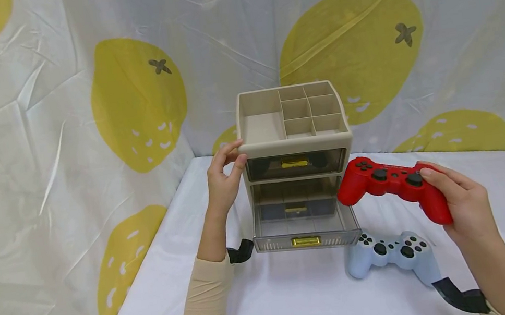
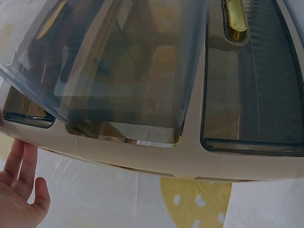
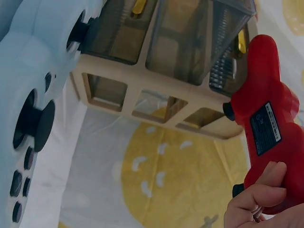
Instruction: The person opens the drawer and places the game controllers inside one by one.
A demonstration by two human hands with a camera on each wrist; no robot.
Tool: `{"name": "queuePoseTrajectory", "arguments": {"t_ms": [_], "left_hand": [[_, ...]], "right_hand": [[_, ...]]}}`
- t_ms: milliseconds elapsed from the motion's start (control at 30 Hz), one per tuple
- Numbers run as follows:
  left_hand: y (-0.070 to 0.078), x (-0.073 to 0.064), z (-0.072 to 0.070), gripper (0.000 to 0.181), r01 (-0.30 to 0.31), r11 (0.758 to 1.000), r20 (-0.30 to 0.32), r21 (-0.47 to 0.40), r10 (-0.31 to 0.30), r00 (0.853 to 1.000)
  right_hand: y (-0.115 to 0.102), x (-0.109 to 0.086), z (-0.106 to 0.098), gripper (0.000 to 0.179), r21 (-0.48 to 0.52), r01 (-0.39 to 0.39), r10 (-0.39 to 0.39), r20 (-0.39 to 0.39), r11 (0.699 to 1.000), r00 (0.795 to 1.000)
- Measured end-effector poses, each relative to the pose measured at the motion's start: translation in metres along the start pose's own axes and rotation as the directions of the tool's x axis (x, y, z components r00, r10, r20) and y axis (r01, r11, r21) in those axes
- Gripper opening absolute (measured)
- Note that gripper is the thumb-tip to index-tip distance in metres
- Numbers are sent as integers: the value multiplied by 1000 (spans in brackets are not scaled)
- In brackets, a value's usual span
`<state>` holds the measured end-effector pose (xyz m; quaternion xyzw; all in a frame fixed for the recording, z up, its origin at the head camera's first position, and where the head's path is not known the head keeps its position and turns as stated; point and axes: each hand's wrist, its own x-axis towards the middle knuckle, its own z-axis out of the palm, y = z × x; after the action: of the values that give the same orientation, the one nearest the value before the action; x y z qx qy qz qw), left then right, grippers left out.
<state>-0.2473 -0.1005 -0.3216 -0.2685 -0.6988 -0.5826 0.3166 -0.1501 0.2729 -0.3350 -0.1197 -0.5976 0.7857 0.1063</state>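
A beige desktop drawer organizer (image 1: 295, 145) stands on the white cloth, its clear middle drawer (image 1: 333, 238) pulled out. My left hand (image 1: 225, 184) touches the organizer's upper left side with fairly straight fingers; the left wrist view shows the fingertips (image 2: 29, 154) against that side. To the right of the drawers, my right hand (image 1: 468, 202) grips a red game controller (image 1: 392, 178) by one handle, raised above the cloth and tilted. Below it a light blue game controller (image 1: 389, 251) lies on the cloth, near the open drawer's right front corner.
The dark upper drawer (image 1: 272, 167) with a gold handle is closed. Open compartments (image 1: 262, 127) divide the organizer's top. A white cloth with yellow lemons (image 1: 139, 103) hangs behind and to the left. Black straps (image 1: 461, 297) show at the wrists.
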Motion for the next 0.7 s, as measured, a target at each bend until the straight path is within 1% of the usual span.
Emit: {"name": "queuePoseTrajectory", "arguments": {"t_ms": [133,333,533,700], "left_hand": [[1,0,0,29,0,1000,-2,-1,0,1000],[0,-1,0,29,8,1000,0,3,-8,1000],[1,-1,-1,29,8,1000,4,9,-8,1000],[1,-1,0,29,6,1000,2,11,-6,1000]], "right_hand": [[1,-4,16,41,-14,18,-17,68,1000,998],[6,-10,41,38,-95,30,-17,136,995,991],[10,-14,59,39,-163,31,-4,166,986,986],[14,-15,72,39,-191,37,-3,178,981,984]]}}
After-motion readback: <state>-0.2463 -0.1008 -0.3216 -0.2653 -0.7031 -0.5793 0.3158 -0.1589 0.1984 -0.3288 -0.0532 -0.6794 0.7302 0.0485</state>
